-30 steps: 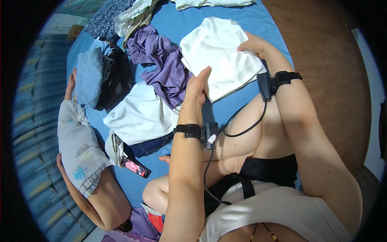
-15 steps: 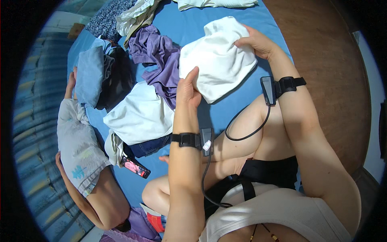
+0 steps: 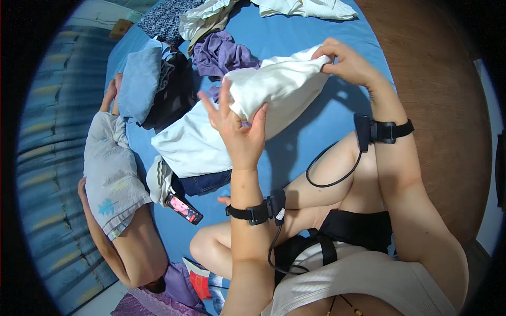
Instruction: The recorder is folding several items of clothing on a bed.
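Note:
A white cloth garment (image 3: 287,79), its exact kind hard to make out, is raised over the bed between my hands. My right hand (image 3: 345,60) pinches its far right end between thumb and fingers. My left hand (image 3: 240,129) is at the garment's left end with thumb and fingers spread apart; whether any finger touches the cloth I cannot tell. Below and left of that hand lies a pale white garment (image 3: 190,142) on top of folded dark blue jeans (image 3: 208,183). A crumpled purple garment (image 3: 224,55) lies behind the raised cloth, partly covered by it.
Folded light blue denim (image 3: 139,81) and dark clothes (image 3: 174,92) are stacked at left. A lit phone (image 3: 183,208) rests against a small whitish cloth (image 3: 159,181). Another person (image 3: 116,179) lies along the left bed edge. More clothes (image 3: 305,8) lie at the far side.
The white garment has gone from spread flat to gathered and lifted, hanging from my right hand. My left hand's fingers have spread apart. The view has shifted slightly.

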`<state>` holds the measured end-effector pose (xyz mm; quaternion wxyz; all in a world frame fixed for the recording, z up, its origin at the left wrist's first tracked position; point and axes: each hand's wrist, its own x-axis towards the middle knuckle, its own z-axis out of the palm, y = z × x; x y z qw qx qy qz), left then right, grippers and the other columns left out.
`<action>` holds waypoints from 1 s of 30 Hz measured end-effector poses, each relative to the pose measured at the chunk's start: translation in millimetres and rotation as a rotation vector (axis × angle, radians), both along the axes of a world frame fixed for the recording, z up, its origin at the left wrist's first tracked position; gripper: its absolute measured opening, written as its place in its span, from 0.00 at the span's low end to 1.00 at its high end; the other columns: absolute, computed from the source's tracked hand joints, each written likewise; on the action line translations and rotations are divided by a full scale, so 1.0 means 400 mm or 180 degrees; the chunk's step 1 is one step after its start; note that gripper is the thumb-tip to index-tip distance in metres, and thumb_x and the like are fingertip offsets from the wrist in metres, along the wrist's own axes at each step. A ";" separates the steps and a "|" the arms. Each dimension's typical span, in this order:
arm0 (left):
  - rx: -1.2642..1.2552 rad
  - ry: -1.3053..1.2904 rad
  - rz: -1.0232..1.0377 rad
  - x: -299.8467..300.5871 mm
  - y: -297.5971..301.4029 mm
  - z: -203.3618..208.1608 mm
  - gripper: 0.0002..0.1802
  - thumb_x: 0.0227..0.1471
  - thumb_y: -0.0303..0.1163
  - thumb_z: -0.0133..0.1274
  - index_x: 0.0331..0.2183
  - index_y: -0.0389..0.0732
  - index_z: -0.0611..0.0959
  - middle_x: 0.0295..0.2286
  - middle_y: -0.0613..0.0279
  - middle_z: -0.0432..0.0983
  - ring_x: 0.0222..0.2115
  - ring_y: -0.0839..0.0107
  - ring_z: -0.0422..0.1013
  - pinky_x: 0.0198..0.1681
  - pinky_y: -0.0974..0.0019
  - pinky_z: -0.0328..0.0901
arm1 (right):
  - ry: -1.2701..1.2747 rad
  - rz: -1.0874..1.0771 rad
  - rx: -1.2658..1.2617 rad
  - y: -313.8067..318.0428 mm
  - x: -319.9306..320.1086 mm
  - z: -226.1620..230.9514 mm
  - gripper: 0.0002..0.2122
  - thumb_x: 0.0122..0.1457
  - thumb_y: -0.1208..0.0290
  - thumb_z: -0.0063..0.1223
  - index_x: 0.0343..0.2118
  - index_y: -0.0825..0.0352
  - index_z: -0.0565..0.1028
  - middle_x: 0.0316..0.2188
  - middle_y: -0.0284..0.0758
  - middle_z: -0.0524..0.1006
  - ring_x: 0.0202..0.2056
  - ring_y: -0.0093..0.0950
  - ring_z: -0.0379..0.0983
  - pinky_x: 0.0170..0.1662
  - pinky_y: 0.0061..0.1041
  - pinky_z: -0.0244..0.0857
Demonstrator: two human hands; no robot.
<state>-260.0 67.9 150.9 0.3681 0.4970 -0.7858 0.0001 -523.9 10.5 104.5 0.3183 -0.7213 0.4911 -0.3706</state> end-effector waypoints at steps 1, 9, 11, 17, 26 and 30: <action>-0.0009 -0.0004 0.0001 0.001 0.005 -0.004 0.12 0.41 0.31 0.59 0.32 0.41 0.80 0.49 0.47 0.62 0.54 0.51 0.51 0.57 0.55 0.39 | 0.0270 -0.0225 -0.0486 0.008 -0.009 0.010 0.10 0.44 0.77 0.50 0.32 0.65 0.74 0.40 0.30 0.68 0.38 0.21 0.66 0.40 0.17 0.61; 0.1691 0.3395 -0.0353 -0.046 -0.009 -0.141 0.11 0.54 0.32 0.45 0.35 0.32 0.72 0.33 0.59 0.72 0.34 0.77 0.66 0.36 0.74 0.61 | -0.1113 0.0016 0.1117 -0.008 0.005 -0.013 0.09 0.50 0.68 0.53 0.34 0.63 0.72 0.27 0.27 0.72 0.31 0.17 0.65 0.35 0.15 0.61; 0.2107 0.3826 0.0279 -0.049 -0.023 -0.200 0.12 0.54 0.31 0.45 0.35 0.31 0.71 0.33 0.59 0.72 0.33 0.76 0.67 0.38 0.72 0.61 | -0.0553 -0.0106 0.1144 -0.043 0.018 -0.073 0.10 0.49 0.69 0.53 0.34 0.64 0.72 0.29 0.29 0.73 0.31 0.19 0.66 0.35 0.16 0.61; 0.2746 0.3287 0.1450 -0.065 -0.039 -0.299 0.16 0.47 0.31 0.51 0.35 0.30 0.69 0.36 0.49 0.69 0.36 0.66 0.67 0.40 0.67 0.60 | 0.0301 -0.0597 0.0954 -0.095 -0.011 -0.229 0.16 0.47 0.72 0.54 0.41 0.63 0.71 0.35 0.36 0.73 0.37 0.25 0.68 0.40 0.20 0.62; 0.0544 -0.1004 -0.0366 -0.162 -0.024 -0.215 0.28 0.45 0.42 0.50 0.50 0.53 0.67 0.54 0.52 0.52 0.55 0.49 0.46 0.53 0.41 0.42 | 0.0203 -0.0537 0.1107 -0.113 -0.019 -0.247 0.18 0.46 0.73 0.54 0.44 0.63 0.71 0.37 0.35 0.73 0.39 0.25 0.67 0.43 0.20 0.61; 0.0704 -0.1214 -0.0253 -0.136 -0.026 -0.311 0.29 0.44 0.47 0.50 0.50 0.56 0.67 0.54 0.49 0.52 0.55 0.45 0.46 0.51 0.36 0.42 | -0.0145 -0.0629 0.1319 -0.114 -0.035 -0.265 0.19 0.44 0.68 0.57 0.42 0.62 0.73 0.37 0.40 0.73 0.40 0.31 0.69 0.45 0.25 0.61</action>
